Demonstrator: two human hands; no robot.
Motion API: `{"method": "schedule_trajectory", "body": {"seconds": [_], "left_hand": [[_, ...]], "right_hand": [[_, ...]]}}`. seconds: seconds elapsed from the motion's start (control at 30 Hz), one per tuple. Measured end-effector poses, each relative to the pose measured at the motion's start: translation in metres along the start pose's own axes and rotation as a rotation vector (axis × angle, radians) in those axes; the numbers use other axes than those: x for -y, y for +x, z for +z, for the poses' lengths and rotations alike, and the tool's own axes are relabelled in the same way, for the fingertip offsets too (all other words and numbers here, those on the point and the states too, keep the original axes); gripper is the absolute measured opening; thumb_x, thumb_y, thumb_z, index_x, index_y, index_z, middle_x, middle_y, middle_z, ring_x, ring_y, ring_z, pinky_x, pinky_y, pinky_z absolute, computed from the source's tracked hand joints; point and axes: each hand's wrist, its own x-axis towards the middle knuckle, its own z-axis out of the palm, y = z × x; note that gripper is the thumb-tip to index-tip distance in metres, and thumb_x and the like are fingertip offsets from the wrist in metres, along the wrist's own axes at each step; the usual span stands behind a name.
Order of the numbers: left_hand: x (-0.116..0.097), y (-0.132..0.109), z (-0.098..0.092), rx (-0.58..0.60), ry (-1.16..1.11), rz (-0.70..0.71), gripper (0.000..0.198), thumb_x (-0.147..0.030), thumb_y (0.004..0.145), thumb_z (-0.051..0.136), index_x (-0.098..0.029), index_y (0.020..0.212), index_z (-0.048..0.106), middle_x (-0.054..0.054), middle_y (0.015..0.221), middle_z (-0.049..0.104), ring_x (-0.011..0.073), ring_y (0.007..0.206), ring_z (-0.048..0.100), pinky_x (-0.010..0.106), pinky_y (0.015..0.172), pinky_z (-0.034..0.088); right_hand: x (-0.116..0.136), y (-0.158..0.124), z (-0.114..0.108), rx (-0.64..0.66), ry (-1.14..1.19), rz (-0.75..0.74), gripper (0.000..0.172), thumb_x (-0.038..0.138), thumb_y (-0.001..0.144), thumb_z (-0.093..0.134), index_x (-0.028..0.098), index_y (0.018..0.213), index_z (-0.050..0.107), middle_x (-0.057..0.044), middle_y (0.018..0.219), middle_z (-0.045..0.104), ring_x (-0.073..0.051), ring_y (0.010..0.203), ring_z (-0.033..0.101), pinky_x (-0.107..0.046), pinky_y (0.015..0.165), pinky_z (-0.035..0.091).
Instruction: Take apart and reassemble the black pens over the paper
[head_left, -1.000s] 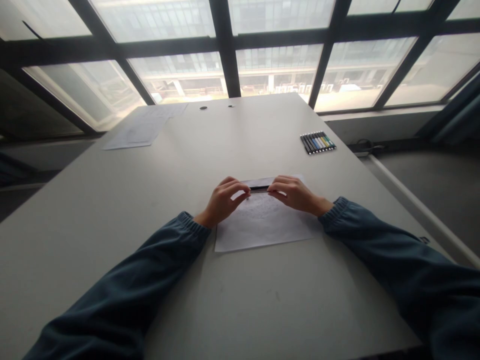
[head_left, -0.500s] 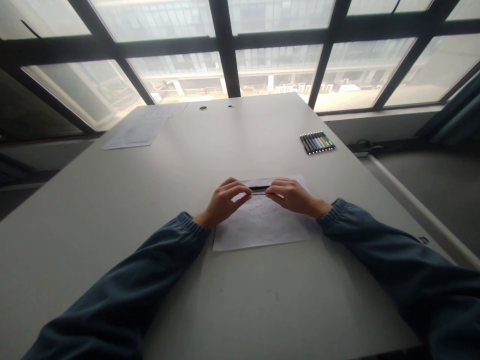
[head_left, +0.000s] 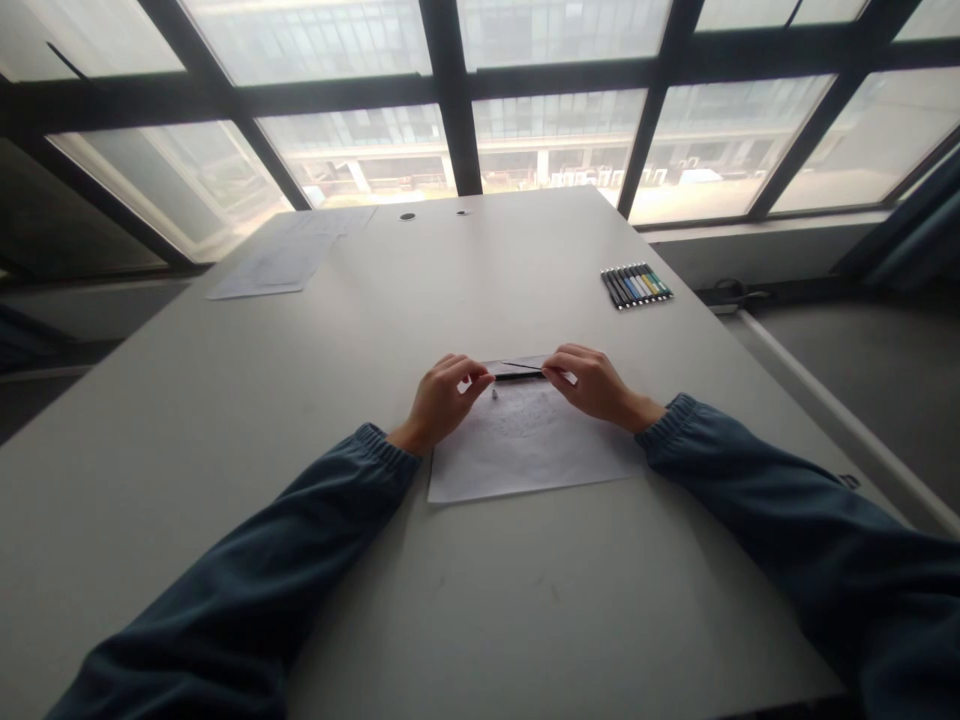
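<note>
My left hand (head_left: 442,402) has its thumb and forefinger pinched at the left end of a black pen barrel (head_left: 517,377). At that barrel's right end is my right hand (head_left: 591,382), its fingertips closed on a thin dark rod (head_left: 519,365) that looks like a pen refill. The rod slants leftward just beyond the barrel, with its left end free. Whether the right fingers also grip the barrel is hidden. Below my left fingertips lies a small grey piece (head_left: 494,394), too small to name. Under both hands is a white sheet of paper (head_left: 525,465) with faint marks.
A row of several pens (head_left: 636,286), black, blue, yellow and green, lies near the table's right edge. More paper sheets (head_left: 274,265) rest at the far left. The white table (head_left: 360,600) reaches the windows, with a round hole (head_left: 407,217) near its far edge.
The thin rod has shifted from the near side of the barrel to its far side, its left end now free of my left hand. The small grey piece now shows on the paper.
</note>
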Motion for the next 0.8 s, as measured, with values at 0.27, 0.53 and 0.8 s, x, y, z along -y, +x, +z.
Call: {"method": "schedule_trajectory", "body": {"seconds": [0.27, 0.53, 0.8], "left_hand": [[0.0024, -0.0013, 0.0024, 0.149, 0.017, 0.012, 0.021, -0.042, 0.090, 0.071, -0.022, 0.084, 0.073, 0.001, 0.077, 0.068, 0.0157, 0.072, 0.059, 0.029, 0.070, 0.046], [0.0059, -0.0017, 0.0045, 0.123, -0.024, 0.073, 0.013, -0.033, 0.091, 0.070, -0.022, 0.088, 0.075, 0.002, 0.079, 0.071, 0.0150, 0.073, 0.062, 0.028, 0.071, 0.050], [-0.0019, 0.0008, 0.0039, -0.122, -0.152, 0.017, 0.009, -0.027, 0.091, 0.071, -0.020, 0.094, 0.075, 0.003, 0.082, 0.073, 0.0138, 0.075, 0.065, 0.024, 0.062, 0.051]], "right_hand": [[0.0005, 0.0002, -0.0007, -0.004, 0.003, 0.013, 0.017, 0.020, 0.098, 0.055, 0.020, 0.084, 0.065, -0.004, 0.079, 0.064, -0.017, 0.073, 0.057, -0.029, 0.071, 0.045], [-0.0001, -0.0002, -0.0005, -0.004, 0.009, 0.021, 0.018, 0.021, 0.099, 0.055, 0.019, 0.084, 0.065, -0.004, 0.078, 0.064, -0.016, 0.072, 0.057, -0.029, 0.071, 0.044], [-0.0017, -0.0018, 0.0007, 0.008, 0.027, 0.005, 0.019, 0.022, 0.100, 0.054, 0.019, 0.084, 0.065, -0.004, 0.079, 0.064, -0.016, 0.074, 0.057, -0.029, 0.071, 0.045]]}}
